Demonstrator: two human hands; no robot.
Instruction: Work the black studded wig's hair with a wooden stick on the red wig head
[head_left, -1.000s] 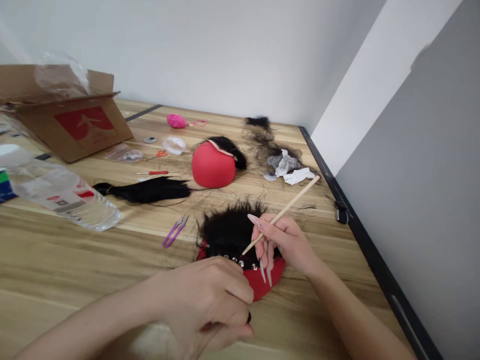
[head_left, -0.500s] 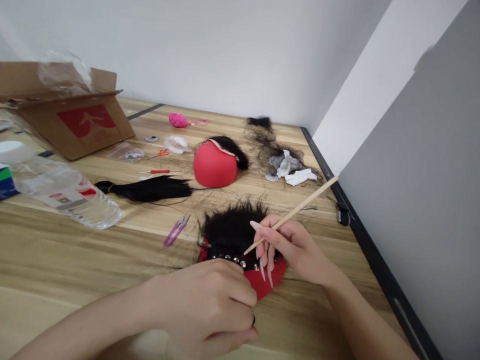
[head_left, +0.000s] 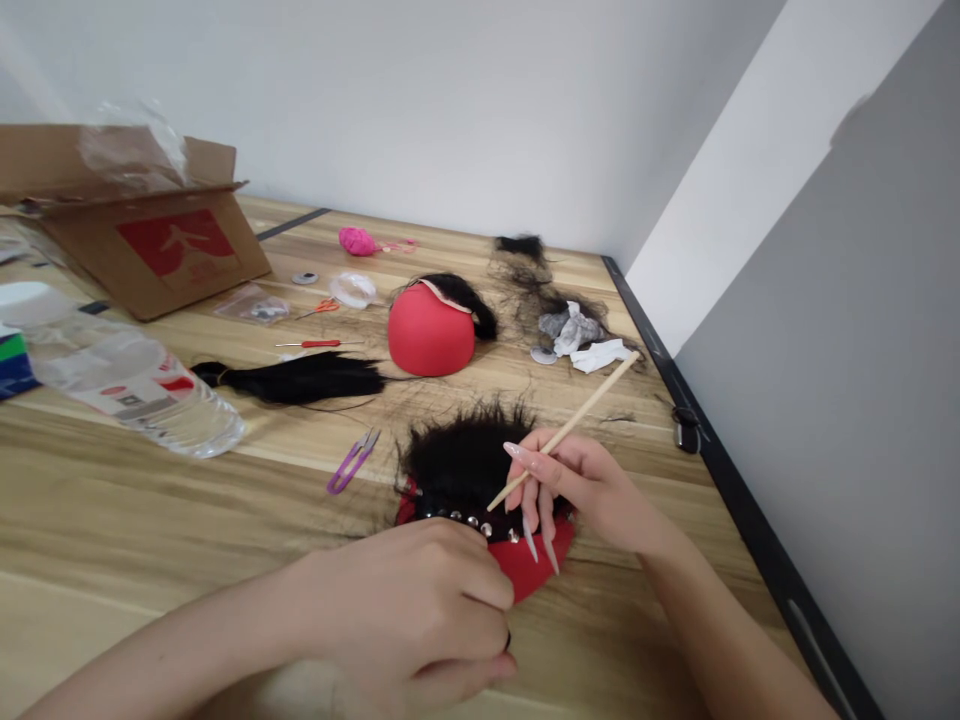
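A slim wooden stick [head_left: 581, 412] with a tapered tip is pinched in my right hand [head_left: 570, 485]. Its lower tip points down at a row of shiny silver studs on a red piece [head_left: 536, 565] topped with short black hair [head_left: 465, 450]. My left hand [head_left: 427, 600] is closed at the near edge of that red piece, covering part of it. A small dark bit shows by its fingers; what they hold is hidden. Behind the piece stands a red dome [head_left: 431, 335] with black hair along one side.
Purple thread snips [head_left: 352, 462], a black hair bundle [head_left: 300, 378] and a water bottle [head_left: 150, 385] lie to the left. Farther back are a cardboard box [head_left: 172, 240], a red-handled hook tool [head_left: 319, 343] and pink yarn [head_left: 357, 241]. Crumpled tissue [head_left: 574, 325] sits back right among loose hair.
The stick's upper end has swung left and the stick stands a little steeper, its tip staying near the studs. My right fingers have shifted slightly; my left hand has hardly moved.
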